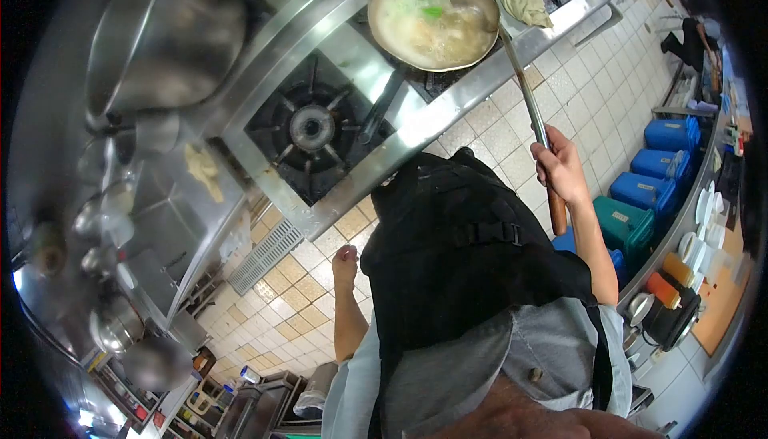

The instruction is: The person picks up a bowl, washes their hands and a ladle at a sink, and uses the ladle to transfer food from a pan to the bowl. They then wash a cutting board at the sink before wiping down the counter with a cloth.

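Observation:
A long-handled ladle [522, 79] is gripped by its wooden end in my right hand [562, 168], fingers wrapped round it. The ladle's bowl [474, 8] rests over a wide wok [382, 37] of bubbling, cloudy broth, near the wok's right side. Green pieces [433, 12] float in the broth. My left hand [345, 265] hangs low at my side, beside the black apron [448, 255], its fingers curled in with nothing visible in them.
Left of the wok is a bare burner [311, 127] in the steel stove. A crumpled cloth [526, 4] lies right of the wok. A sink [164, 235] stands at left. Several lidded bins [642, 191] line the right, near a counter with dishes [694, 248]. Another person [694, 43] is far right.

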Demonstrator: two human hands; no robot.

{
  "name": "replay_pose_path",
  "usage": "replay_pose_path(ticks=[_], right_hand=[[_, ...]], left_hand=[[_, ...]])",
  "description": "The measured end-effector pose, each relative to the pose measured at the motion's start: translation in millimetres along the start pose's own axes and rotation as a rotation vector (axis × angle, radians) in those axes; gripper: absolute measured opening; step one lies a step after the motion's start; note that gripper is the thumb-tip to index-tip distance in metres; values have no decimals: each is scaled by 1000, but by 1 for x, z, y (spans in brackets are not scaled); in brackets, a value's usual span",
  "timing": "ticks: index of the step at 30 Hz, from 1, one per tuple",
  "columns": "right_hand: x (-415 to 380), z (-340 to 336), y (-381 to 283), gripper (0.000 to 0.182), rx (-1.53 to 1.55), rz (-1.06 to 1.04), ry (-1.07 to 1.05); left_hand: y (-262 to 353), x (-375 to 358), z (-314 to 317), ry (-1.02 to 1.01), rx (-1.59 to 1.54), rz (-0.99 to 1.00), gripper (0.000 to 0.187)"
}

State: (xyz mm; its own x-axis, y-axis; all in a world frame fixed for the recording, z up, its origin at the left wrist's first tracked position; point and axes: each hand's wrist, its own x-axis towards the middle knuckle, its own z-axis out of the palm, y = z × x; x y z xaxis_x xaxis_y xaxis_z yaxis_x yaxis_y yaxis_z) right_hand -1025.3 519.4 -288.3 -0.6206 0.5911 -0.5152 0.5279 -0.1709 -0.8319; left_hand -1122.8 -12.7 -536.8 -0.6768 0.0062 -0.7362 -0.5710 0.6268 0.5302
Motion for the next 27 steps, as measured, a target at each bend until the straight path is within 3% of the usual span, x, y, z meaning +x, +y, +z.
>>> replay_pose_path(ticks=[3, 7, 9, 13, 18, 27], right_hand=[[-1, 4, 1, 36, 8, -31, 9], [8, 10, 0, 36, -21, -33, -32], [19, 15, 1, 37, -33, -26, -51], [49, 29, 12, 37, -104, -89, -54], [78, 36, 18, 39, -183, -197, -3], [46, 15, -2, 41, -41, -151, 61]], left_hand=[[4, -1, -3, -1, 25, -26, 41], [-55, 36, -14, -38, -64, 76, 43], [-69, 48, -26, -217, -204, 26, 45], [-63, 37, -19, -72, -117, 98, 45], [-10, -5, -16, 69, -26, -29, 46], [-24, -6, -13, -20, -72, -95, 41]])
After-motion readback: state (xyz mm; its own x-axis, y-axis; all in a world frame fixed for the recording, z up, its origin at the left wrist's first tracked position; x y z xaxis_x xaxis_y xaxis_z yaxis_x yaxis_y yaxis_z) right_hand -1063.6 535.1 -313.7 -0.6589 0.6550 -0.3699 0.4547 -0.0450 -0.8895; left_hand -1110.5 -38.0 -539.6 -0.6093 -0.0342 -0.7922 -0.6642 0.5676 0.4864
